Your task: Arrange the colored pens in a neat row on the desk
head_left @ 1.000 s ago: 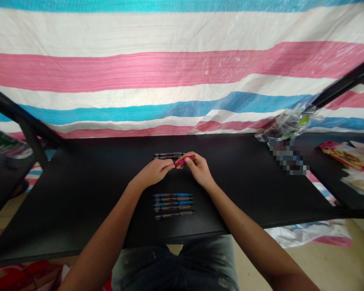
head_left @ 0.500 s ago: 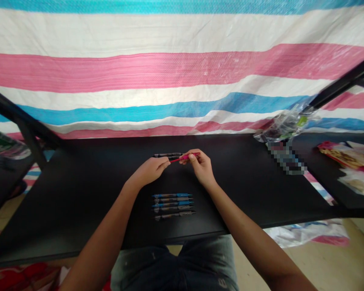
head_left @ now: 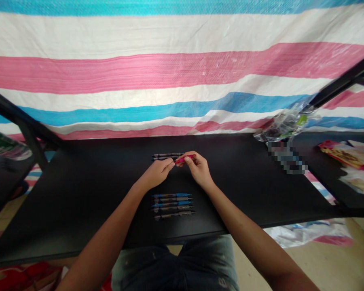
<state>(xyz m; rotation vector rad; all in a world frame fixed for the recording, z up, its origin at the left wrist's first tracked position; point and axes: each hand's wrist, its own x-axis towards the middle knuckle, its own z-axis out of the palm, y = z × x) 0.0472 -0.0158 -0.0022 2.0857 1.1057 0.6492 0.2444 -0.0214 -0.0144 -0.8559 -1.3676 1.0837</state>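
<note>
Over the middle of the black table, my right hand pinches a red pen between thumb and fingers. My left hand is closed at the pen's left end, its fingertips hiding that tip. Just behind the hands lie dark pens, partly covered by my fingers. Nearer to me, several pens lie side by side in a row, among them a blue pen at the back and a grey pen at the front.
The black table reaches to a striped plastic sheet. On the right are a clear plastic bag, a blurred-out object and red packaging. Black metal bars slant at both sides.
My left hand has moved right, towards my right hand. A thin red length that showed between the hands is now hidden. The rows of pens have stayed put.
</note>
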